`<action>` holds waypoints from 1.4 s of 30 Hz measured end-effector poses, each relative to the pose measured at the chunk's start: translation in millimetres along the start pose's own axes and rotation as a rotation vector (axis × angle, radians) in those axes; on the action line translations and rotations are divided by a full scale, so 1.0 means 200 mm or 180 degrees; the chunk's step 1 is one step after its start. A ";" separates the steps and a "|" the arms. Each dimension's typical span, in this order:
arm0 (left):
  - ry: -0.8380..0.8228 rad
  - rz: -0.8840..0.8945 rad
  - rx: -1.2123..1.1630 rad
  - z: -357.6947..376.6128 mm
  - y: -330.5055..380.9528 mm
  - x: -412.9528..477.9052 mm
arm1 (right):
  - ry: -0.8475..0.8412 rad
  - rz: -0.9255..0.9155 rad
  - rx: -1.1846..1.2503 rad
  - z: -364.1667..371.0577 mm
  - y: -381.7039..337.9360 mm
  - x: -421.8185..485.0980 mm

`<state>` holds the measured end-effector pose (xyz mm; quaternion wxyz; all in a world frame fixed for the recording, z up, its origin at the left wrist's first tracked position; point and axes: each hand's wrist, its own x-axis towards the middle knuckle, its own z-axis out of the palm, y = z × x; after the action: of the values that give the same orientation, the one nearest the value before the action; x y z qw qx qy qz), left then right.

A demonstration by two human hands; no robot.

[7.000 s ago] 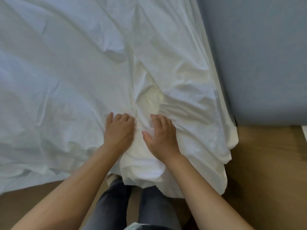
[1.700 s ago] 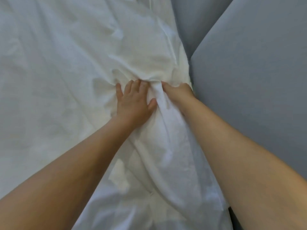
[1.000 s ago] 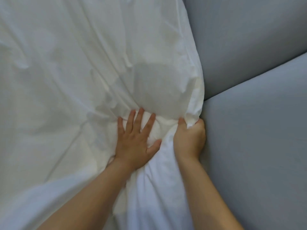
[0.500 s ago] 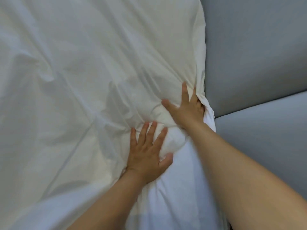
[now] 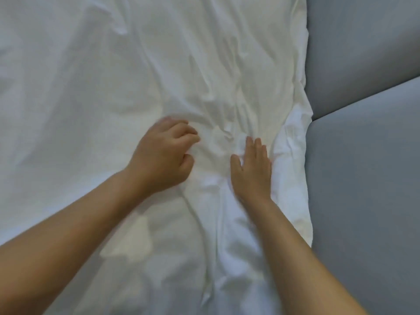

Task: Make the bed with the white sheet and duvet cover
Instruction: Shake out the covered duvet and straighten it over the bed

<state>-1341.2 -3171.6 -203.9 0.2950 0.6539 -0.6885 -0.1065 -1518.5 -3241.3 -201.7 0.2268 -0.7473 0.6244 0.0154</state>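
Observation:
White bedding (image 5: 113, 92) covers nearly the whole view, creased and bunched in the middle. I cannot tell the sheet from the duvet cover. My left hand (image 5: 164, 156) lies on the cloth left of the bunch, its fingers curled into a fold. My right hand (image 5: 252, 169) lies flat on the cloth with straight fingers, close to the bedding's right edge (image 5: 304, 155). Both forearms reach in from the bottom.
A grey-blue padded panel (image 5: 363, 53) borders the bedding on the right. A second grey-blue padded surface (image 5: 368, 189) meets it below along a slanted seam. The bedding's edge lies against both.
My right hand has come back from the corner by the padded panel and now lies flat lower down. My left hand's fingers, spread flat before, have curled into the cloth.

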 end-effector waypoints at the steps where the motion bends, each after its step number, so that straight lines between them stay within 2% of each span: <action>1: -0.0186 0.0154 0.0188 -0.09 -0.05 -0.10 | 0.0017 0.0013 0.0196 0.01 -0.02 -0.09; 4: -0.0979 0.0572 0.0161 -0.23 -0.16 -0.38 | 0.0211 -0.0047 0.0760 0.02 -0.13 -0.34; 6: -0.1124 0.0633 0.0186 -0.22 -0.21 -0.51 | 0.0391 -0.0241 0.0977 0.05 -0.21 -0.50; 11: -0.0368 0.0662 0.0292 -0.05 -0.30 -0.58 | 0.0597 -0.0566 0.0801 0.27 -0.30 -0.87; 15: -0.0257 0.0454 0.0420 -0.08 -0.26 -0.57 | 0.0607 -0.0570 0.0435 0.37 -0.33 -1.04; 17: -0.0332 0.0465 0.0535 -0.13 -0.24 -0.62 | 0.0179 -0.0423 0.0361 0.38 -0.36 -1.09; 19: -0.0515 0.0285 0.0503 -0.19 -0.20 -0.67 | -0.0235 -0.0152 0.0252 0.40 -0.39 -1.10; 20: -0.0632 0.0136 0.0421 -0.21 -0.18 -0.70 | -0.0212 -0.0111 0.0233 0.41 -0.40 -1.10; 22: -0.0921 -0.0115 0.0227 -0.25 -0.15 -0.76 | 0.0276 -0.0172 0.0177 0.45 -0.42 -1.09; 24: -0.1186 -0.0267 0.0165 -0.29 -0.13 -0.81 | 0.0546 -0.0025 0.0237 0.46 -0.44 -1.08; 27: -0.1350 -0.0487 0.0105 -0.33 -0.08 -0.86 | 0.0635 0.0113 0.0404 0.44 -0.50 -1.08; 29: -0.1356 -0.0769 0.0345 -0.36 -0.04 -0.90 | 0.0704 0.0080 0.0569 0.44 -0.55 -1.10; 32: -0.1340 -0.1371 0.0854 -0.36 -0.02 -0.96 | 0.0451 0.0178 0.0609 0.48 -0.59 -1.15; 34: -0.1443 -0.1307 0.1054 -0.36 -0.01 -1.00 | 0.0223 0.0180 0.0304 0.52 -0.58 -1.17; 36: -0.1381 -0.1235 0.0757 -0.37 -0.02 -1.01 | 0.0305 0.0215 0.0283 0.53 -0.55 -1.18; 39: -0.1163 -0.1244 -0.0405 -0.50 -0.01 -1.02 | 0.0545 0.0218 0.0523 0.53 -0.57 -1.17; 42: -0.0506 -0.1127 -0.0737 -0.82 -0.02 -1.10 | 0.1029 -0.0614 0.0419 0.54 -0.69 -1.21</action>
<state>-1254.9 -2921.5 -131.6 0.2896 0.7159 -0.5673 -0.2861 -1414.5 -2963.0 -180.7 0.1724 -0.7800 0.5778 -0.1675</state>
